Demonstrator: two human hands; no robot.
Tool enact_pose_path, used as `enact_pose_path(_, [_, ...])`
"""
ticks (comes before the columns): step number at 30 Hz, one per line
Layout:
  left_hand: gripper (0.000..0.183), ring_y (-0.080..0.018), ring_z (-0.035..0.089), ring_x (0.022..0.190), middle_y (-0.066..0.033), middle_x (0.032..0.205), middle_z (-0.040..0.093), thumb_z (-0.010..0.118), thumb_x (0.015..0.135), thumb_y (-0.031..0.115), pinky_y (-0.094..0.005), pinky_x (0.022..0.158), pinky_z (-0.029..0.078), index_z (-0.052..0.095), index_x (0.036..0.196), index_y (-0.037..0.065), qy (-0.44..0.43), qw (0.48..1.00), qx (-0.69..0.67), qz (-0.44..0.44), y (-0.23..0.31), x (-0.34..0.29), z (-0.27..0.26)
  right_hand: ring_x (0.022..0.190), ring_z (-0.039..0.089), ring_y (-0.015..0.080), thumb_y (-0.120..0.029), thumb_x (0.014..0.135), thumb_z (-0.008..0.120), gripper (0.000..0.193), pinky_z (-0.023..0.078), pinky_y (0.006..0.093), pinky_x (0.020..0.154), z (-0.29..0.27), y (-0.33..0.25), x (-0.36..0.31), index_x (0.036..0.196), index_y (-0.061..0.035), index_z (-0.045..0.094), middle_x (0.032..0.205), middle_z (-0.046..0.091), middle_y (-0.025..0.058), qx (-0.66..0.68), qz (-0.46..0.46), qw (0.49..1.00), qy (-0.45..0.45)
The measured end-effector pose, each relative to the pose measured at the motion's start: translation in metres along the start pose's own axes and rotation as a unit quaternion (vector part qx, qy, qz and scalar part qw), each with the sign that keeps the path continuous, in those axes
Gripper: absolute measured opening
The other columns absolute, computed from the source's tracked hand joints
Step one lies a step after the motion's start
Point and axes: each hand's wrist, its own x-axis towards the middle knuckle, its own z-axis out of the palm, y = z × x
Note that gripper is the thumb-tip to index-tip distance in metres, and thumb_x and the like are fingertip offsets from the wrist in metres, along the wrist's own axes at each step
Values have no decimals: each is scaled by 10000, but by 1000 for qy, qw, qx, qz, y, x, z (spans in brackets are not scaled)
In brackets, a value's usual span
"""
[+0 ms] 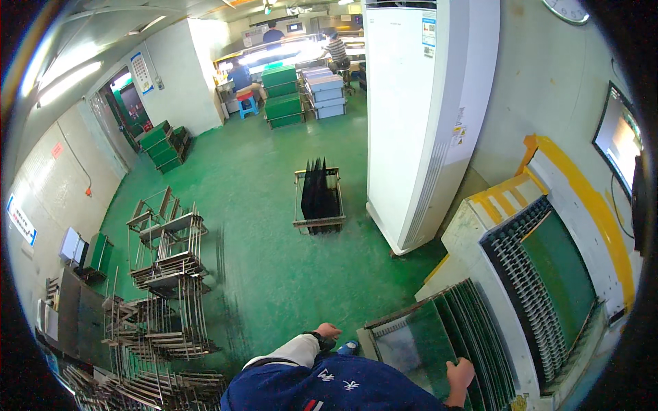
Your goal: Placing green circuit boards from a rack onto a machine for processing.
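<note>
My right hand point(460, 373) is closed at the upper edge of a thin green panel point(432, 335), at the lower right. This panel leans at the front of a row of similar upright dark green panels point(473, 329), spaced apart like slats in a rack. My left hand point(329, 331), with a dark band at its wrist, hangs in front of my body, away from the panels. Its fingers look curled but are mostly hidden, and nothing shows in it. On the machine's rollers point(528, 308) beside the rack lies a larger green panel point(563, 274).
Metal racks point(168, 274) crowd the left side. A wire rack with black panels point(319, 195) stands on the green floor ahead. A tall white cabinet unit point(404, 123) rises right of it. Green crates point(282, 89) and seated people are farther back. A screen point(617, 137) hangs at right.
</note>
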Motion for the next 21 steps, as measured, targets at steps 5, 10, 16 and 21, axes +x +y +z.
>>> enact_pose_path(5, [429,-224,648,709,-137,916,650,658,789,318,-348,604,533,576,1036,-23,-11,1000,-12,-8,-11,7,-3,838,607,333,-343,646,717,417,475,419,741,2,1,-2,913,-31,644,879,638,166,-6,-11,1000,3])
enact_pose_path(10, [350,-198,581,571,-103,784,629,661,796,272,-320,507,479,588,958,-29,-6,999,-51,1,-16,7,-2,815,610,331,-325,651,713,380,475,420,730,2,-3,-9,887,-35,647,841,641,161,-3,-10,1000,8])
enact_pose_path(16, [319,-180,547,556,-84,753,612,668,791,261,-302,478,441,596,924,-20,-36,996,-54,67,-28,19,-2,777,610,343,-304,648,711,333,468,430,708,5,4,-6,844,-41,653,792,635,171,0,-23,999,-35])
enact_pose_path(21, [388,-184,595,615,-92,795,636,679,770,323,-292,509,474,606,956,-10,13,999,-43,30,-5,4,-2,753,585,374,-284,618,714,329,456,440,676,-40,5,-12,782,-9,638,749,606,206,18,-83,996,30])
